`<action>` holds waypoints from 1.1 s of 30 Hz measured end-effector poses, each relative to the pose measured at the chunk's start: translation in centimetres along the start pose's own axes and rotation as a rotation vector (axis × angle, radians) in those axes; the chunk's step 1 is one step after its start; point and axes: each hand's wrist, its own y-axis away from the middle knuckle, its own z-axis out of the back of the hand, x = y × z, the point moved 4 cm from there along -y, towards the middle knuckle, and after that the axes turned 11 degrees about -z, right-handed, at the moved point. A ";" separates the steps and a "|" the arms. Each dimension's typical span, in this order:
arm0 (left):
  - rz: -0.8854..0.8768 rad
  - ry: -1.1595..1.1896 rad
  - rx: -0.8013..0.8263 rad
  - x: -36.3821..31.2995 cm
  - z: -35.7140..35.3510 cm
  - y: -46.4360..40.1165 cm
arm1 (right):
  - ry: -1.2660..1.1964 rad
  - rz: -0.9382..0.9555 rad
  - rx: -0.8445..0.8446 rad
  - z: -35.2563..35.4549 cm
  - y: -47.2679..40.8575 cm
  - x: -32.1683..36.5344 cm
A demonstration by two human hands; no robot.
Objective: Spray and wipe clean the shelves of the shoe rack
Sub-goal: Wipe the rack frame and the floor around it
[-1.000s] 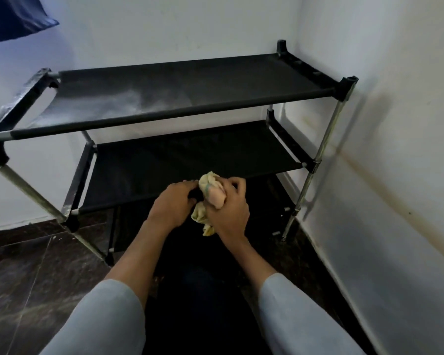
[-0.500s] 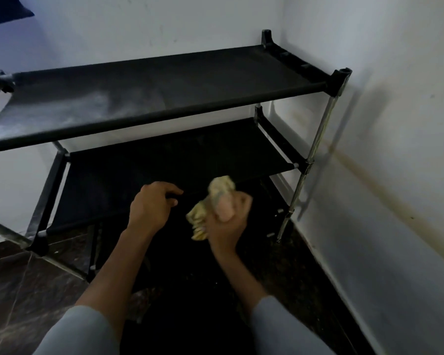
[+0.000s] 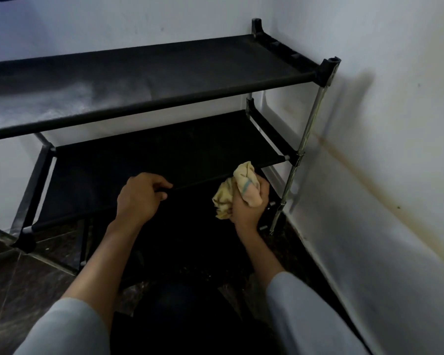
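The right hand (image 3: 249,208) has its fingers (image 3: 263,189) clenched round a bunched yellow cloth (image 3: 237,188), held just off the front right of the middle shelf (image 3: 164,160). The left hand (image 3: 139,198) curls its fingers (image 3: 162,187) over that shelf's front bar (image 3: 198,181). Above them, the top shelf (image 3: 144,73) of the shoe rack (image 3: 315,106) carries a pale, dusty-looking film at its left, so it seems to need wiping. No spray bottle shows. The task looks barely under way.
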 end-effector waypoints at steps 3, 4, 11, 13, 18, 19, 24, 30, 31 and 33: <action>-0.004 -0.008 -0.014 -0.2 0.0 0.2 | -0.161 -0.150 -0.087 -3.3 3.9 -0.6; 0.001 -0.016 -0.029 -0.3 0.0 0.2 | -0.154 -0.166 -0.043 -4.3 5.2 -1.0; 0.019 -0.005 -0.026 -0.5 0.1 0.3 | -0.019 -0.180 0.311 -3.0 5.0 -1.3; 0.017 0.008 -0.017 -0.3 0.1 0.1 | -0.023 -0.202 0.258 -1.1 2.2 -1.1; 0.006 0.003 0.001 0.0 0.1 -0.1 | -0.061 -0.261 0.176 -0.8 0.8 -1.2; 0.007 -0.002 -0.005 0.0 0.1 -0.1 | -0.096 -0.292 0.134 -1.3 1.5 -1.6; 0.024 0.004 -0.018 -0.3 0.1 0.0 | 0.019 -0.295 0.431 -3.6 5.0 -2.6; 0.023 0.010 -0.006 0.1 0.0 -0.2 | 0.035 -0.345 0.132 1.2 -1.4 -0.9; 0.023 0.004 -0.007 0.2 -0.1 -0.3 | 0.018 -0.388 0.067 2.4 -2.6 -1.0; 0.018 -0.006 0.003 0.1 -0.1 -0.4 | -0.022 -0.408 -0.010 3.2 -3.6 -1.0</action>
